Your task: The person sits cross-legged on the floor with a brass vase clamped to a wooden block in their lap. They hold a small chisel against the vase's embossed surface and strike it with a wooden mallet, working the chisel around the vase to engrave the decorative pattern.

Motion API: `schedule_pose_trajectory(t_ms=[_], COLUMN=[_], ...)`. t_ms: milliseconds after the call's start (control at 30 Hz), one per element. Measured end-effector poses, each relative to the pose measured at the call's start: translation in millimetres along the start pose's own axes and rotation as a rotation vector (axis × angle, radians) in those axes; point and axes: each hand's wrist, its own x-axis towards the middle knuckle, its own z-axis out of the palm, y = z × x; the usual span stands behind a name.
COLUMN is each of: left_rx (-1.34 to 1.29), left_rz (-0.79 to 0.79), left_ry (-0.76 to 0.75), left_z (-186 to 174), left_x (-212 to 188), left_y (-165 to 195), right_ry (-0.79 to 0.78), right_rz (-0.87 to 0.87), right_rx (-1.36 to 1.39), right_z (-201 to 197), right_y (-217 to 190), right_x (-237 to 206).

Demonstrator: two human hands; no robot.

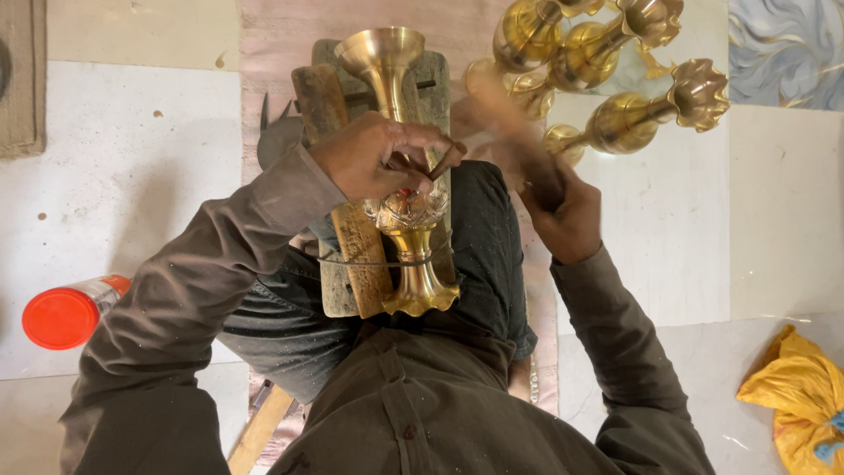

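The left hand (374, 158) presses a small tool (446, 161) on the brass vase (406, 211) lying over wooden blocks (338, 220) on the lap, while the right hand (563, 215) grips a blurred mallet (505, 119).

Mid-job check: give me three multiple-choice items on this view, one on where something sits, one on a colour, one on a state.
1. Where is the red-capped can?
A. On the floor by the left arm
B. On the wooden block
C. Among the brass vases

2. What colour is the crumpled bag at lower right?
A. Blue
B. Yellow
C. Green

3. What is the left hand doing?
A. Hanging free
B. Pressing a small tool to the brass vase
C. Holding the can

Answers: 1 A, it lies on pale tile at left. 2 B, plainly yellow. 3 B, fingers pinch the tool at the vase's engraved belly.
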Motion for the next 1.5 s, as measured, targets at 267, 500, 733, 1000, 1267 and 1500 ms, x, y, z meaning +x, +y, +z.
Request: schedule_pose_trajectory(t_ms=[267,500,733,1000,1267,1500], left_rx=[0.155,0.166,0.180,0.060,0.110,0.086], left_rz=[0.193,0.229,0.138,0.144,0.117,0.199], left_ry=[0.072,0.077,0.049,0.033,0.027,0.033], left_z=[-1,1,-1,0,-1,-1], left_x=[3,5,4,1,0,2], left_y=[-3,-4,-4,-3,-2,-6], right_ry=[-0.027,-0.023,-0.025,-0.012,-0.013,-0.047], right_rz=[0.397,-0.031,0.010,0.015,0.139,0.013], right_rx=[0.769,0.027,0.211,0.098,0.364,-0.102], right_z=[7,4,9,1,8,4], right_y=[-9,-5,7,-3,-4,-4], right_x=[9,16,13,11,7,4])
